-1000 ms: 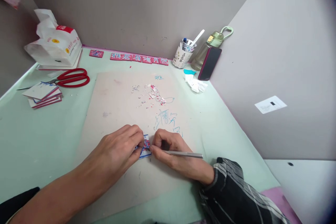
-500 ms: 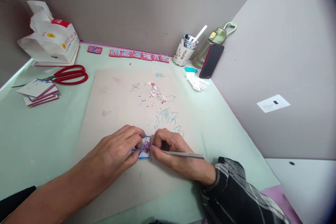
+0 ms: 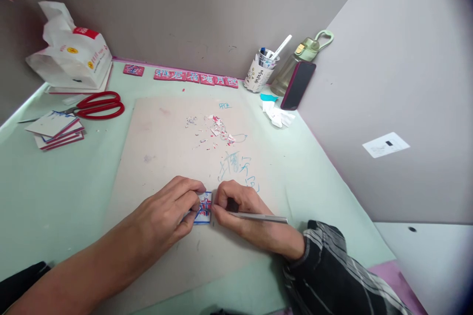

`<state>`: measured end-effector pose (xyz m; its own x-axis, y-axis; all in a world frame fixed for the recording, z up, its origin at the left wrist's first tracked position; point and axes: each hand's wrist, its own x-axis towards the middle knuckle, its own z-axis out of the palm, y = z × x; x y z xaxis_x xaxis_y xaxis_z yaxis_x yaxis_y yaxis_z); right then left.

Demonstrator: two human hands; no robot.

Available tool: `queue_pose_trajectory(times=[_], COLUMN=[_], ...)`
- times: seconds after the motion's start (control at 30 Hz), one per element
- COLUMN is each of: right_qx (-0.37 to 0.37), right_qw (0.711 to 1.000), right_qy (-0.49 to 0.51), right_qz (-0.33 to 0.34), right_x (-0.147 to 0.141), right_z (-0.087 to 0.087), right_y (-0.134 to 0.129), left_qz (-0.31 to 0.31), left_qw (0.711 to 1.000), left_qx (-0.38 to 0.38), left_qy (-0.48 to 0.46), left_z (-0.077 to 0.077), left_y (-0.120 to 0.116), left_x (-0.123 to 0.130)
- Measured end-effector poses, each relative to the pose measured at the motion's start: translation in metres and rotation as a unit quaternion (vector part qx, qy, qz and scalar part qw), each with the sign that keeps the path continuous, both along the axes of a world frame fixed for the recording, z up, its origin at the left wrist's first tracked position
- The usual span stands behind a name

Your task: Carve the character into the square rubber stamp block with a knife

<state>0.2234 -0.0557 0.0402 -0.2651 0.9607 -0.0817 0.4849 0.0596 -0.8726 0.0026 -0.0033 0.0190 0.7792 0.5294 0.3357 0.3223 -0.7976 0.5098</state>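
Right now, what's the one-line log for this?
left hand: holding small card | right hand: holding silver pen-shaped tool | below: beige board

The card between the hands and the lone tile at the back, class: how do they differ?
The card is whitish with blue and red marks; the tile is mostly pinkish red. The left hand partly covers the card; the tile lies untouched. Both are flat and marked.

The left forearm (image 3: 92,263) slants in bare from the lower corner, and the left hand (image 3: 166,214) lies knuckles up, fingers bent, thumb drawn in toward them. Just beside it, I see the right hand (image 3: 244,209) turned on its side (a writer's grip, near enough), thumb and forefinger pinched, the right wrist (image 3: 293,243) bare.
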Motion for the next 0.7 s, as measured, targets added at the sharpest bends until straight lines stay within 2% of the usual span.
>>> queue_pose_trajectory(times=[0.2, 0.37, 0.5, 0.7], right_qx=[0.002, 0.000, 0.000, 0.004], right_qw=[1.000, 1.000, 1.000, 1.000], right_qy=[0.002, 0.004, 0.003, -0.002], right_qz=[0.001, 0.003, 0.006, 0.011], right_x=[0.000, 0.001, 0.000, 0.000], right_z=[0.000, 0.000, 0.000, 0.002], right_y=[0.000, 0.000, 0.001, 0.001], left_qz=[0.023, 0.061, 0.083, 0.038], left_qw=[0.993, 0.988, 0.986, 0.989], left_qx=[0.118, 0.139, 0.142, 0.128], left_qy=[0.008, 0.024, 0.030, 0.062], left_z=[-0.008, -0.017, -0.016, -0.004], left_y=[-0.005, -0.011, -0.012, -0.010], left_x=[0.006, 0.008, 0.007, 0.005])
